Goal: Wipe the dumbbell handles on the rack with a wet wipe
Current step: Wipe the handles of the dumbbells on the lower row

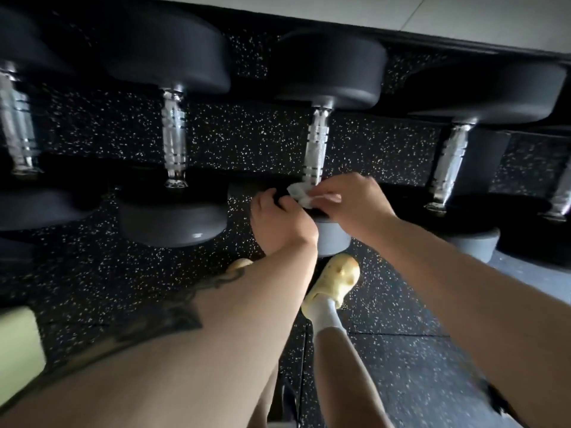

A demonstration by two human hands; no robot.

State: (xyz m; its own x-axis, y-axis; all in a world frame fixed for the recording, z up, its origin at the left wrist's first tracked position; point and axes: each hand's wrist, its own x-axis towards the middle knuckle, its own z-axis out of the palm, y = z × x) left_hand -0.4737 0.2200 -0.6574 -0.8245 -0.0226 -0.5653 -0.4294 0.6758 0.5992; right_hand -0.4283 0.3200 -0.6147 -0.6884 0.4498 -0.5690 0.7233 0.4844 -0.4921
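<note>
Several black dumbbells lie side by side on the rack, each with a chrome knurled handle. The middle dumbbell's handle runs down to where my hands meet. My right hand pinches a crumpled white wet wipe at the near end of that handle. My left hand sits just left of the wipe with its fingers curled over the near black head of this dumbbell, fingertips touching the wipe's edge. Other handles stand at the left and at the right.
Speckled black rubber flooring lies below the rack. My feet in yellow clogs stand under my arms. A pale green object sits at the lower left edge. A light wall or floor strip runs behind the rack.
</note>
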